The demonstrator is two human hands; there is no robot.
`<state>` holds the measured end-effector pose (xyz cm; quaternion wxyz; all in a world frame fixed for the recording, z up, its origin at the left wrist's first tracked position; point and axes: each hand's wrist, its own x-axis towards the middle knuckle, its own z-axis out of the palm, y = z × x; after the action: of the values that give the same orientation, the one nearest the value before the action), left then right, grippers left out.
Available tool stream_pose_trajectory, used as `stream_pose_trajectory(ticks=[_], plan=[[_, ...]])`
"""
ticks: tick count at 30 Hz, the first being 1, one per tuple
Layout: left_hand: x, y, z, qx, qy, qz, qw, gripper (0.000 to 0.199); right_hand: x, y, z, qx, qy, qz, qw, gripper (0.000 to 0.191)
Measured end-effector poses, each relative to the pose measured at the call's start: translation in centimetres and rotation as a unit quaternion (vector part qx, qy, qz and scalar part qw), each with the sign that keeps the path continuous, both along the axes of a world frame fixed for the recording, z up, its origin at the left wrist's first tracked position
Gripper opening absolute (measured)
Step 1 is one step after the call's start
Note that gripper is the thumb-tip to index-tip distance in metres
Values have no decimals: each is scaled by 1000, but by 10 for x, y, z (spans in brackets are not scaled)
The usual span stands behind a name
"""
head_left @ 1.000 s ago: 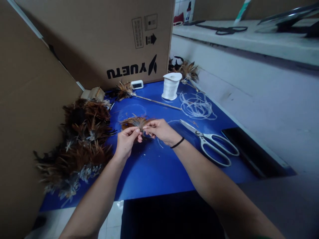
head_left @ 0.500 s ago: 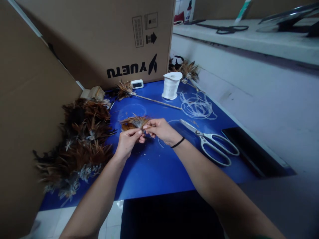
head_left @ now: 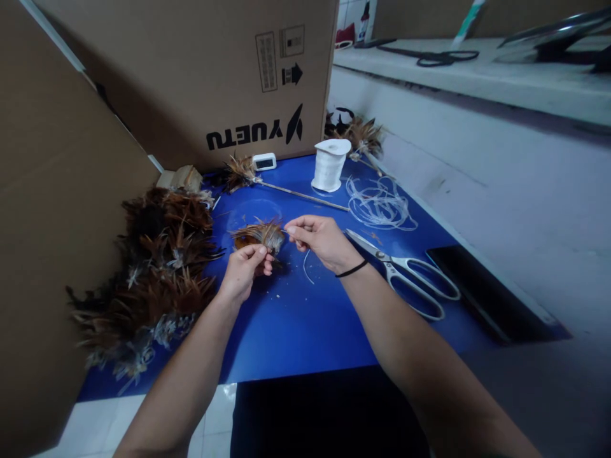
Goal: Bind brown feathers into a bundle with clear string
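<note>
My left hand (head_left: 248, 267) pinches the near end of a small bunch of brown and grey feathers (head_left: 260, 235) over the blue table (head_left: 296, 331). Just right of the bunch, my right hand (head_left: 319, 240) has thumb and forefinger pressed together on a thin pale strand (head_left: 285, 231), its far end hard to make out. A curved bit of white string (head_left: 308, 267) lies below my right hand. Large scissors (head_left: 405, 270) rest partly open to the right, beside my right wrist.
Feather bundles (head_left: 162, 267) are heaped at the left. Behind stand a white spool (head_left: 329, 166), a feathered stick (head_left: 305, 196), a small white display (head_left: 264, 162) and a cardboard box (head_left: 191, 76). Tangled clear strips (head_left: 382, 203) and a black tablet-like object (head_left: 491, 292) lie right.
My right hand has moved right, away from my left hand and the feather bunch, drawing the strand. My left hand has stayed nearly in place on the bunch.
</note>
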<state>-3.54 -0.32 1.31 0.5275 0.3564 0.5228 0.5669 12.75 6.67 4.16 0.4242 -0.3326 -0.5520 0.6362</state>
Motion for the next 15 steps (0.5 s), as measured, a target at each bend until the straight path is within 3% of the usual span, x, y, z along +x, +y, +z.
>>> stream_pose_trajectory(ticks=[4,9,12,15], plan=[[-1,0,3,-20,-31,-1,999,30,1,-2,-2,108,-103,20,989,14],[0,-2,6,-40,-55,-25,997,28,-2,-8,-5,348,-217,-17,912,15],[1,-2,6,-49,-64,-36,996,27,-4,-11,-5,407,-225,-19,885,18],[0,-1,5,-53,-69,-36,996,25,-5,-12,-4,420,-214,-13,882,18]])
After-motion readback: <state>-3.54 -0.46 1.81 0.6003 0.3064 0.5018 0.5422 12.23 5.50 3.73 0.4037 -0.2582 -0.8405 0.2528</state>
